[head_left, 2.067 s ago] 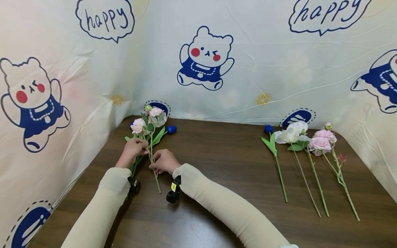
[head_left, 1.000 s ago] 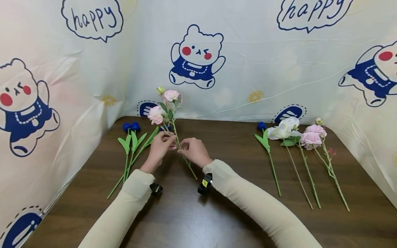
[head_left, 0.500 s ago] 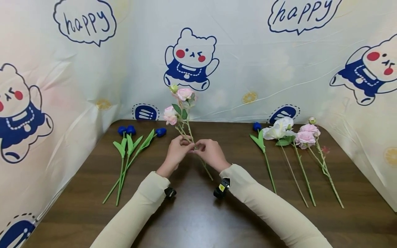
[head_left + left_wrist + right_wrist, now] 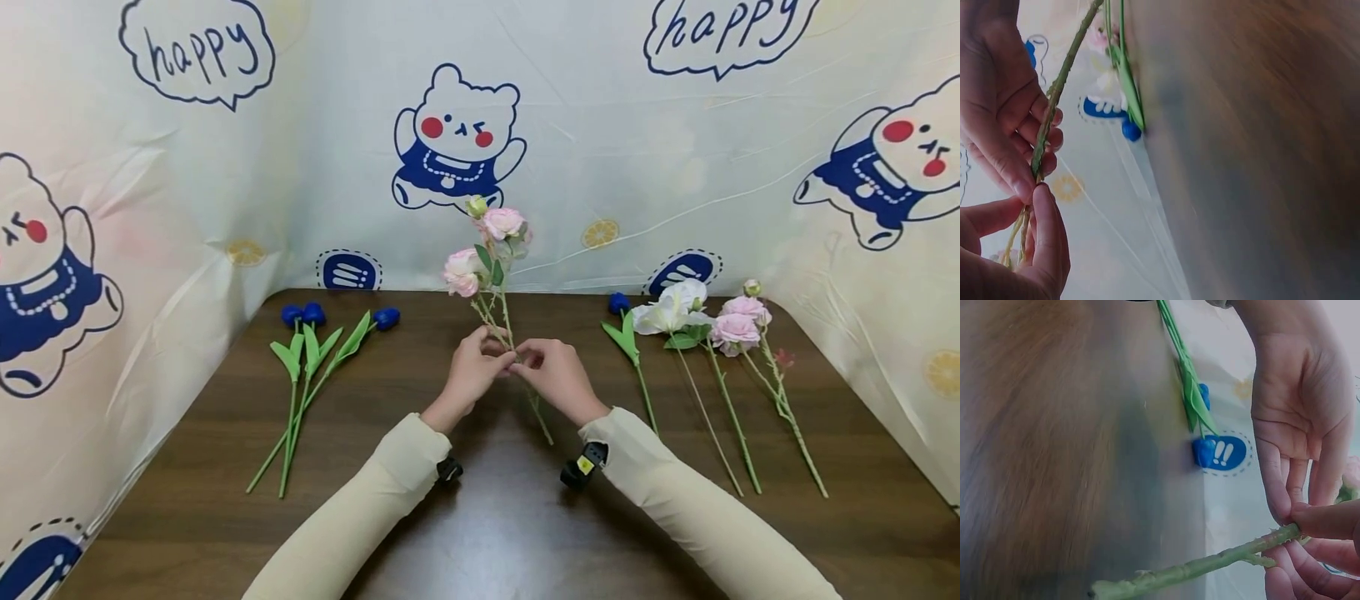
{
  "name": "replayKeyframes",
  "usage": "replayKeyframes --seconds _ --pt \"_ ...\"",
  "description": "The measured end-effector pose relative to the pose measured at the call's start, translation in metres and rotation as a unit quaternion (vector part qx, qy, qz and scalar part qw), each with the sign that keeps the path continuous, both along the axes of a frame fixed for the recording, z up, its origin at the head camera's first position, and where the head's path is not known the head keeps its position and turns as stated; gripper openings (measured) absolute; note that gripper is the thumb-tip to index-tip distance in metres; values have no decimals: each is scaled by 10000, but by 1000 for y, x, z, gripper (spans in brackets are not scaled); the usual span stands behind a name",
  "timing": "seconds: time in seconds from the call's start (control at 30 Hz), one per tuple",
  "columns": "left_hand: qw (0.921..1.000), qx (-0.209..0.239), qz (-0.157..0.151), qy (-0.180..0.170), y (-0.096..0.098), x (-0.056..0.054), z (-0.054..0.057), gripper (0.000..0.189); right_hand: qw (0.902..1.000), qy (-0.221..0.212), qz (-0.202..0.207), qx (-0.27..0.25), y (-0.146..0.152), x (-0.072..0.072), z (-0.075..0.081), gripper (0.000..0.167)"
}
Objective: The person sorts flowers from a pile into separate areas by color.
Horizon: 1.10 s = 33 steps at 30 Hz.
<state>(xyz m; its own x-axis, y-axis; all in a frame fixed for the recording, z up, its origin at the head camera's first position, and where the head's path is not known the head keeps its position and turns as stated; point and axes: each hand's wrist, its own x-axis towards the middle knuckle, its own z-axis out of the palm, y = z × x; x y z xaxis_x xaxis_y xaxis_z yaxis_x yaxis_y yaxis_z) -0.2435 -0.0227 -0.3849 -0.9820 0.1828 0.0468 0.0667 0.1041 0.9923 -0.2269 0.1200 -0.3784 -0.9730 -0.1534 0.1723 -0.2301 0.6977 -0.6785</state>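
Observation:
A branched pink rose stem [image 4: 501, 222] stands above the middle of the table in the head view, its lower end slanting down to the right. My left hand [image 4: 472, 367] pinches it around the fork where the branches meet. Just below, my right hand [image 4: 558, 375] pinches the same stem, with the fingertips of both hands almost touching. The left wrist view shows thumb and fingers closed on the thin rose stem [image 4: 1063, 81]. In the right wrist view, the bare lower end of the rose stem [image 4: 1191, 569] sticks out from the fingers.
Three blue tulips [image 4: 313, 314] lie crossed on the left of the brown table [image 4: 225, 533]. To the right lie another blue tulip [image 4: 622, 335], a white flower [image 4: 667, 312] and pink roses [image 4: 737, 329]. A printed cloth [image 4: 570, 150] hangs behind.
Both hands have carried the rose stem from beside the tulips on the left to the middle of the table, uncovering those tulips. The hands have drawn together on the stem.

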Motion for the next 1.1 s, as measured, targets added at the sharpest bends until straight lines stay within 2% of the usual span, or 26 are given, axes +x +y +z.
replayKeyframes --seconds 0.23,0.53,0.77,1.0,1.1 --pt "9998 67 -138 141 31 0 0 31 9994 247 -246 77 28 7 5 19" --pt "9989 -194 -309 301 74 0 2 29 9971 328 -639 261 69 14 8 21" --pt "9973 -374 -384 503 117 -3 4 31 9930 427 -1007 453 106 20 13 24" --pt "9964 -624 -267 505 160 0 9 32 9863 651 -1372 649 138 30 18 22" --pt "9954 -782 -279 484 175 3 11 39 9838 653 -1523 682 151 34 20 22"
